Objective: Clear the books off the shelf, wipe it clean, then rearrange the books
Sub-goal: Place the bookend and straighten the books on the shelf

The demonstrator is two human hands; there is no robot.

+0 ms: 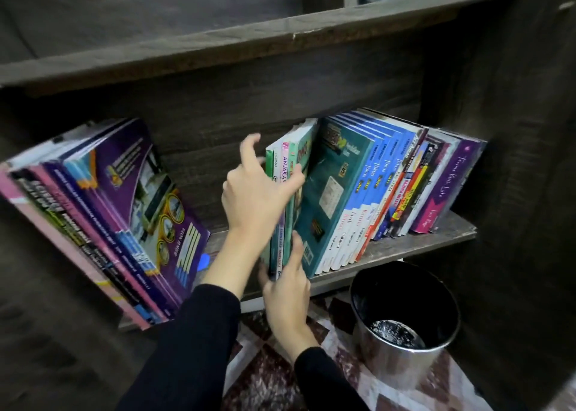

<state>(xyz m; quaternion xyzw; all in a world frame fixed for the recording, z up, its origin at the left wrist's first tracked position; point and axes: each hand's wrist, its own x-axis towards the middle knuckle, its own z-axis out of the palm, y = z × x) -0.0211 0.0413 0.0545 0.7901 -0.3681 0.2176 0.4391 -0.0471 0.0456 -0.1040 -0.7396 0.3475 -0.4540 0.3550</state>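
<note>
Masking thin books [288,161] partly: left hand [258,192]

Dark wood-grain shelf [414,245] carries three groups of books. The left group [124,211], with purple and pink covers, leans steeply leftward. The middle bundle [288,161], thin volumes with green and pink spines, stands near upright just beside the right row; the left hand [258,195] grips its upper part and the right hand [286,289] its lower edge. The right row [374,186], with a teal cover, blue-and-white spines and a purple end volume, leans rightward.
</note>
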